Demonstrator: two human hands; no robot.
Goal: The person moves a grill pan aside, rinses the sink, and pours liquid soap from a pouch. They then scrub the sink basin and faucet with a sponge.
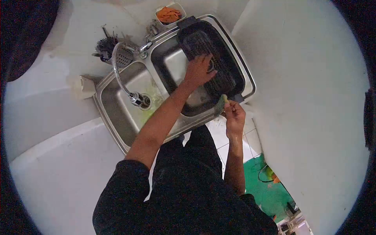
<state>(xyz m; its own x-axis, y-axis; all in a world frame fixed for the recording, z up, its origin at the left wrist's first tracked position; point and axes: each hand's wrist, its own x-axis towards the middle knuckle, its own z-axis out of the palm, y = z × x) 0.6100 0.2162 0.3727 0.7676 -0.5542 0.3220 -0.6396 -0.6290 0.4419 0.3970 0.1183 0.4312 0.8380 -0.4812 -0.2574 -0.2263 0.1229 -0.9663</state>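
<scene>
A dark ridged pan (229, 64) lies tilted in the right basin of a steel double sink (250, 84). My left hand (199, 70) reaches over that basin with its fingers apart, on or just above the pan's ridged surface. Near the basin's front right corner, my right hand (234, 115) pinches a green and yellow sponge (221, 105) beside the pan's near handle. The left basin (129, 115) has yellowish-green residue around its drain.
A flexible faucet (116, 64) hangs over the left basin. Behind the sink stand a utensil holder (123, 58) and a white container (178, 8) with an orange cloth (168, 15). A white wall (305, 78) rises at the right; green flooring (262, 192) shows below.
</scene>
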